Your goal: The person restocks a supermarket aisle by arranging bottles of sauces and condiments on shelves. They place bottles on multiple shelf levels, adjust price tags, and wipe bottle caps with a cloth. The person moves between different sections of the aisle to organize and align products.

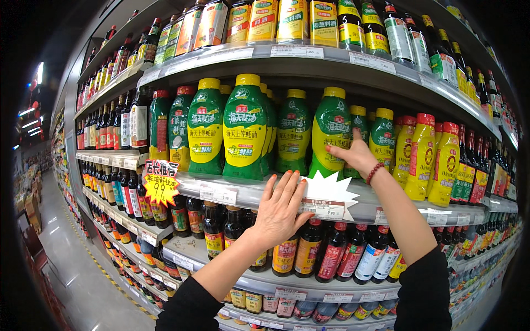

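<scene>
My right hand (359,156) grips a green oyster sauce bottle (331,113) with a yellow cap, thumb across its label and fingers at its right side. The bottle leans slightly and stands near the shelf's front edge; the hand hides part of its right side. My left hand (279,211) rests with spread fingers on the shelf's price rail (248,192), holding nothing. Left of the gripped bottle, a similar bottle (292,128) is set farther back. Two more oyster sauce bottles (244,124) stand at the front, with others behind them.
A white starburst sign (333,188) and a yellow price sign (160,182) stick out from the rail. Yellow bottles with red caps (418,157) stand at right. Dark sauce bottles (285,256) fill the shelf below; cooking wine (292,20) lines the one above. An aisle floor (78,248) runs at left.
</scene>
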Tool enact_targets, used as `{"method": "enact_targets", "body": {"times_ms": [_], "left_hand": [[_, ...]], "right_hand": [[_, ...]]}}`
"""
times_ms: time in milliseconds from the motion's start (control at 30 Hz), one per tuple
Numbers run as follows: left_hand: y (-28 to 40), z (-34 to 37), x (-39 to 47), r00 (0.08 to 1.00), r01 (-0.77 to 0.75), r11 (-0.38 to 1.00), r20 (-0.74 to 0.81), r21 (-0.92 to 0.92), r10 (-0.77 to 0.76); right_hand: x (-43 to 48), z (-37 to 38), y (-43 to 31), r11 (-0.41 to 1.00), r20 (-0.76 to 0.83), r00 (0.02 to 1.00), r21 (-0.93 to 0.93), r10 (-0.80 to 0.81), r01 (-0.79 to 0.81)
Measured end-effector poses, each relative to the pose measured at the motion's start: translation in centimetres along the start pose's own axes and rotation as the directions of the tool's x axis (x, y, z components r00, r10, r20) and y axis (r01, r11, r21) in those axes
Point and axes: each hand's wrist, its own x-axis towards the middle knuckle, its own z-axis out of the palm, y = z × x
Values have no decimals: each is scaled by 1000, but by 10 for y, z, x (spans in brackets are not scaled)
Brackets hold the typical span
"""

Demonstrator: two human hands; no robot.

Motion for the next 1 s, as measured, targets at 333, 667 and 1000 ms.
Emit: {"method": "enact_targets", "body": {"times_ms": [333,667,1000], "left_hand": [[-2,3,-2,1000,-4,1000,-23,-11,4],[-3,2,-2,1000,5,1000,-21,4,-5],[-2,-2,-1,1000,7,1000,-19,-11,-8]], "right_hand": [[9,13,14,983,-91,996,183,-6,22],[5,6,0,989,-256,961,-129,-106,75],[60,49,-82,924,-192,904,-119,-382,364]]}}
